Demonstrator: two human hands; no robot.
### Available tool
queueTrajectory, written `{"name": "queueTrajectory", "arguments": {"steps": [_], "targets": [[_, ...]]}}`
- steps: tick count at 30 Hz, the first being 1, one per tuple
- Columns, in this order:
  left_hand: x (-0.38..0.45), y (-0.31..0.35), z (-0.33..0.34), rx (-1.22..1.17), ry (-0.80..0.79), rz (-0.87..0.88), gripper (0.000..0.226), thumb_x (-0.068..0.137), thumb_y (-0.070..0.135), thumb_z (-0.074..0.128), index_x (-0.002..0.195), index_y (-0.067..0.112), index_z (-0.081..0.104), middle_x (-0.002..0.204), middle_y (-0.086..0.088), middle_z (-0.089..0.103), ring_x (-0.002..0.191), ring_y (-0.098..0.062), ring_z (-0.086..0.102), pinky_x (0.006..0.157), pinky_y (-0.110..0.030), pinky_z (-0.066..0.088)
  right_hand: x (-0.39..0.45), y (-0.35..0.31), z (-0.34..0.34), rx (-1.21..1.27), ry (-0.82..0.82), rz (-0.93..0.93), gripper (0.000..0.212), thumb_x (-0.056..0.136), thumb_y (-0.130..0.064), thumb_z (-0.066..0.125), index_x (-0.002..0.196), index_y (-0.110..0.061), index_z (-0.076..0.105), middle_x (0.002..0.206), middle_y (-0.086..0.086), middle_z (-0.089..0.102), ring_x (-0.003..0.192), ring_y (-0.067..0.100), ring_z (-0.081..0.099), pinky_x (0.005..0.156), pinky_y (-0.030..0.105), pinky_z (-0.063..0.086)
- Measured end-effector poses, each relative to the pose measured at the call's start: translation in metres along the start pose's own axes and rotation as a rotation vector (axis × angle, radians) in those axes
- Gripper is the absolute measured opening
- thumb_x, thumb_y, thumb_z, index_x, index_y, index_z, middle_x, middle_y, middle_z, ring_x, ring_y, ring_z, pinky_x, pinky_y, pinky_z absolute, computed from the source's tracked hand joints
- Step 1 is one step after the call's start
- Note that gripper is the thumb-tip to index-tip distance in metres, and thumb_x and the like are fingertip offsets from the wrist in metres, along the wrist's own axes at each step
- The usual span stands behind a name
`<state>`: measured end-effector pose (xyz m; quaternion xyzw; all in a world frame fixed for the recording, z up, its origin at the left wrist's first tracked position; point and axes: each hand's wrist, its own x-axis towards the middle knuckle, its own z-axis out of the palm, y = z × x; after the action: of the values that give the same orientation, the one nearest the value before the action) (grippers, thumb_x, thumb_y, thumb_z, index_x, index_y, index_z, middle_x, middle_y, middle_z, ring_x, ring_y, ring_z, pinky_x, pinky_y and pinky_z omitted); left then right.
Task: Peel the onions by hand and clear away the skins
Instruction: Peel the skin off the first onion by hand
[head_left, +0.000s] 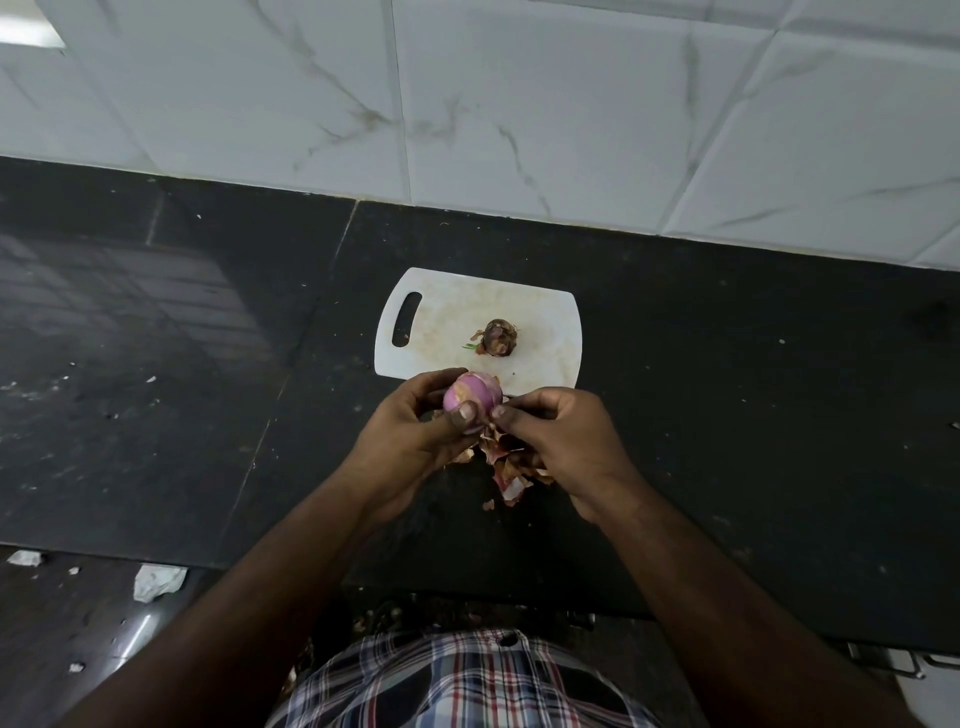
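Note:
My left hand (415, 431) grips a pink, mostly bare onion (475, 395) just above the near edge of the white cutting board (447, 306). My right hand (558, 441) pinches a strip of dry skin at the onion's right side. A second onion (500, 338), brown and with its skin on, lies on the board's middle. Loose onion skins (511, 480) are heaped on the black counter under and between my hands, partly hidden by them.
The black stone counter (753, 415) stretches left and right of the board. A white tiled wall (519, 104) rises behind it. Scraps of paper (156, 582) lie on the floor at the lower left. A metal handle (904, 665) shows at the lower right.

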<state>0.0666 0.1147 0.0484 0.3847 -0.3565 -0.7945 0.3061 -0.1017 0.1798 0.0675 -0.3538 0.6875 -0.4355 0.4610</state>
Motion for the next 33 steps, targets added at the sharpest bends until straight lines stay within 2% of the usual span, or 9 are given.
{"name": "queueTrajectory", "arguments": {"steps": [2, 5, 8, 12, 15, 18, 24, 29, 33], "targets": [[0.001, -0.002, 0.0, 0.051, 0.022, 0.01, 0.059, 0.073, 0.013, 0.081, 0.128, 0.012, 0.06, 0.132, -0.017, 0.059, 0.113, -0.032, 0.068, 0.092, -0.04, 0.058, 0.0, -0.001, 0.001, -0.019, 0.018, 0.009, 0.007, 0.09, -0.016, 0.072, 0.087, -0.013, 0.077, 0.078, 0.006, 0.076, 0.075, 0.023, 0.075, 0.066, 0.038, 0.063], [0.002, -0.004, 0.0, 0.148, 0.054, 0.042, 0.068, 0.065, 0.02, 0.089, 0.126, 0.015, 0.06, 0.13, -0.015, 0.059, 0.114, -0.035, 0.067, 0.094, -0.049, 0.057, 0.003, 0.001, 0.004, -0.163, 0.045, -0.022, 0.01, 0.09, -0.022, 0.069, 0.085, -0.018, 0.077, 0.075, 0.001, 0.076, 0.07, 0.021, 0.074, 0.068, 0.046, 0.063], [0.002, -0.005, 0.002, 0.221, 0.081, 0.074, 0.066, 0.067, 0.015, 0.089, 0.126, 0.014, 0.058, 0.127, -0.012, 0.06, 0.112, -0.036, 0.067, 0.09, -0.05, 0.059, 0.004, 0.002, 0.005, -0.259, 0.046, -0.044, 0.012, 0.086, -0.028, 0.066, 0.083, -0.022, 0.076, 0.073, -0.004, 0.075, 0.067, 0.016, 0.073, 0.068, 0.048, 0.062], [0.0, -0.005, 0.004, 0.294, 0.101, 0.122, 0.064, 0.065, 0.015, 0.085, 0.124, 0.017, 0.058, 0.124, -0.006, 0.061, 0.109, -0.031, 0.068, 0.082, -0.044, 0.062, 0.001, -0.003, 0.004, -0.386, 0.058, -0.084, 0.014, 0.087, -0.026, 0.064, 0.083, -0.02, 0.076, 0.07, -0.007, 0.073, 0.064, 0.006, 0.069, 0.065, 0.035, 0.061], [-0.001, -0.006, 0.005, 0.32, 0.099, 0.132, 0.068, 0.063, 0.018, 0.085, 0.124, 0.015, 0.056, 0.124, -0.006, 0.06, 0.109, -0.03, 0.068, 0.083, -0.046, 0.062, -0.001, -0.009, 0.005, -0.503, 0.069, -0.119, 0.015, 0.09, -0.026, 0.062, 0.08, -0.018, 0.071, 0.067, -0.006, 0.068, 0.061, 0.005, 0.063, 0.054, 0.022, 0.048], [-0.001, -0.005, 0.002, 0.285, 0.075, 0.122, 0.068, 0.062, 0.016, 0.085, 0.124, 0.013, 0.057, 0.126, -0.01, 0.06, 0.11, -0.031, 0.068, 0.087, -0.049, 0.06, -0.001, -0.009, 0.008, -0.526, 0.029, -0.124, 0.014, 0.093, -0.026, 0.058, 0.086, -0.017, 0.065, 0.07, -0.005, 0.064, 0.058, 0.007, 0.058, 0.053, 0.024, 0.043], [0.001, -0.001, 0.001, 0.18, 0.029, 0.075, 0.065, 0.068, 0.01, 0.089, 0.124, 0.008, 0.058, 0.129, -0.014, 0.06, 0.112, -0.033, 0.068, 0.091, -0.048, 0.058, 0.001, -0.01, 0.008, -0.565, -0.008, -0.149, 0.014, 0.093, -0.028, 0.056, 0.093, -0.015, 0.059, 0.077, 0.0, 0.062, 0.063, 0.01, 0.055, 0.057, 0.032, 0.045], [-0.003, 0.001, -0.003, 0.015, -0.016, 0.013, 0.055, 0.078, 0.005, 0.078, 0.128, 0.002, 0.055, 0.132, -0.022, 0.057, 0.108, -0.033, 0.07, 0.084, -0.037, 0.061, 0.008, -0.01, -0.002, -0.684, 0.038, -0.17, 0.014, 0.094, -0.028, 0.056, 0.091, -0.014, 0.057, 0.082, 0.0, 0.059, 0.07, 0.015, 0.054, 0.056, 0.03, 0.036], [-0.004, 0.006, -0.013, -0.065, -0.039, -0.05, 0.047, 0.085, 0.007, 0.068, 0.129, 0.001, 0.055, 0.133, -0.026, 0.06, 0.112, -0.042, 0.067, 0.087, -0.039, 0.061, 0.014, -0.012, -0.027, -0.644, 0.022, -0.136, 0.008, 0.094, -0.025, 0.06, 0.096, -0.02, 0.065, 0.086, -0.007, 0.065, 0.074, 0.008, 0.062, 0.062, 0.028, 0.051]]}}
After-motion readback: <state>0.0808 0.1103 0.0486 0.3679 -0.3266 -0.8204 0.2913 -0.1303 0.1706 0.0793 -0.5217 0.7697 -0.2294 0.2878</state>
